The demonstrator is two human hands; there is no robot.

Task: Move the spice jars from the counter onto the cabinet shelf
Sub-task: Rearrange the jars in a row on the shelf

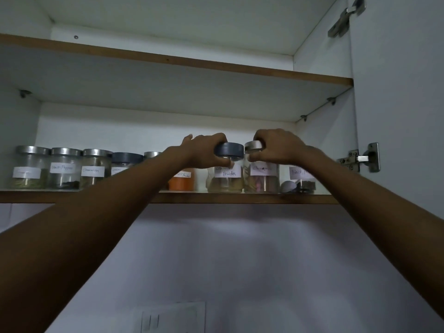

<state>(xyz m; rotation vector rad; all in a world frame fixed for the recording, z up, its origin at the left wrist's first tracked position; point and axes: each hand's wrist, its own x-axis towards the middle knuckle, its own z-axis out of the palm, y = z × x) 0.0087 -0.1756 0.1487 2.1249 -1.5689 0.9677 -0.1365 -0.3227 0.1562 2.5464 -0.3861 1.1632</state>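
Head view is showing the left hand (204, 150) clasping a grey-lidded glass spice jar (225, 175) and the right hand (278, 145) clasping a silver-lidded glass spice jar (262, 177), both apparently standing mid-frame on the brown-edged cabinet shelf (240, 198). The placing step is ending, and next the fingers (221, 138) probably need to let go.

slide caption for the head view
Left hand grips the grey jar lid, right hand the silver jar lid, on the shelf.

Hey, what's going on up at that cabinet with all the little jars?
A person is setting spice jars onto the cabinet shelf. The left hand grips the dark-lidded jar by its lid, and the right hand grips the silver-lidded jar beside it the same way. Both jars appear to stand on the shelf near its front edge. A row of labelled jars stands further left.
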